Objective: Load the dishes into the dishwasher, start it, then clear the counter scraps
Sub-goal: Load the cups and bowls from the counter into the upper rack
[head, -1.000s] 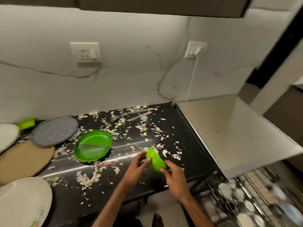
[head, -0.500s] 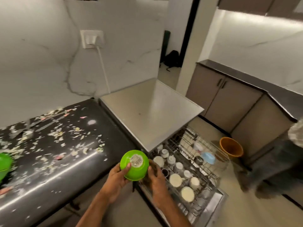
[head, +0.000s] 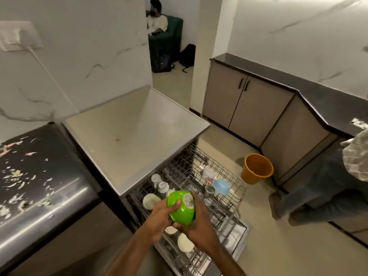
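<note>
Left hand [head: 159, 215] and right hand [head: 201, 228] both hold a green bowl [head: 179, 211]. Left fingers [head: 176, 204] are wrapped on its near side, and the right fingers are curled round the far rim and underside, so both sets are clamped on the bowl. It is glossy plastic, round, tipped so the base faces up and right. A round pale sticker [head: 188, 202] is on the base, its print too blurred to read. The bowl is in the air above the pulled-out dishwasher rack [head: 231, 200], not touching it.

The rack is grey wire, over the open door. In it are white round dishes [head: 185, 243], more white pieces [head: 151, 200], a small metal cup [head: 209, 189], a light blue square plastic tub [head: 221, 186] and a white cup with red print [head: 208, 174], unreadable.

The dishwasher top [head: 135, 132] is a flat, brushed steel square. To the left is a glossy black counter [head: 45, 196], strewn with pale chopped scraps [head: 16, 176].

The floor [head: 278, 248] is beige. An orange plastic bucket [head: 256, 171] stands on it beside beige cabinets [head: 239, 104] with black handles and a black top. A second person's leg in jeans [head: 318, 198] shows at the right edge.

The walls are white marble-look with grey veins. A white wall socket [head: 18, 36] has a white cable [head: 51, 76] running down from it. Through the doorway, a seated person [head: 157, 22] is on a dark green sofa [head: 172, 35], with a black bag [head: 187, 55] on the floor.
</note>
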The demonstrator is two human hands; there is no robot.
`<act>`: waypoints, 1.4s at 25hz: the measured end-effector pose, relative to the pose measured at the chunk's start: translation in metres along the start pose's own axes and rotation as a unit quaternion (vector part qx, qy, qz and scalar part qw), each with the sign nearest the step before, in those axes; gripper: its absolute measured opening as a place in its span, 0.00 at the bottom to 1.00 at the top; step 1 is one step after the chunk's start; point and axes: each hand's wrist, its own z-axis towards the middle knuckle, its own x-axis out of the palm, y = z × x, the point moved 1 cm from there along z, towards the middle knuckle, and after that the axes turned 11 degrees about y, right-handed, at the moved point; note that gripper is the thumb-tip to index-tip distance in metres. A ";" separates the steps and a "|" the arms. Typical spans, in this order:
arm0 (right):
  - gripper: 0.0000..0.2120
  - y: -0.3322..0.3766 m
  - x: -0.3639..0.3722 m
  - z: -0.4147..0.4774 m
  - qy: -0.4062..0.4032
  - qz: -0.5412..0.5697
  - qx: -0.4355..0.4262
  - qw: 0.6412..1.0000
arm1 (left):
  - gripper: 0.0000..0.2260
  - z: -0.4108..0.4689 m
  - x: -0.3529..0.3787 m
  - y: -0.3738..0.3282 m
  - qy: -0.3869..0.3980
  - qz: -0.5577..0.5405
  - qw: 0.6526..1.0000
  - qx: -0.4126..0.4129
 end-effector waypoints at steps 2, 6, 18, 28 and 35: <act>0.52 -0.013 -0.010 0.014 -0.033 -0.010 0.007 0.999 | 0.21 0.026 0.000 -0.007 0.019 -0.010 1.000 -0.017; 0.46 -0.036 -0.029 0.053 -0.112 0.015 0.038 0.993 | 0.20 0.089 -0.007 -0.041 0.102 0.150 0.981 -0.067; 0.48 -0.220 -0.050 0.271 -0.044 -0.119 0.221 0.967 | 0.46 0.330 -0.117 -0.095 -0.039 0.855 0.513 0.063; 0.47 -0.297 -0.028 0.382 -0.004 -0.199 0.260 0.945 | 0.47 0.330 -0.118 -0.093 -0.048 0.855 0.511 0.072; 0.39 -0.306 -0.025 0.404 0.020 -0.239 0.295 0.925 | 0.47 0.330 -0.116 -0.093 -0.051 0.851 0.518 0.071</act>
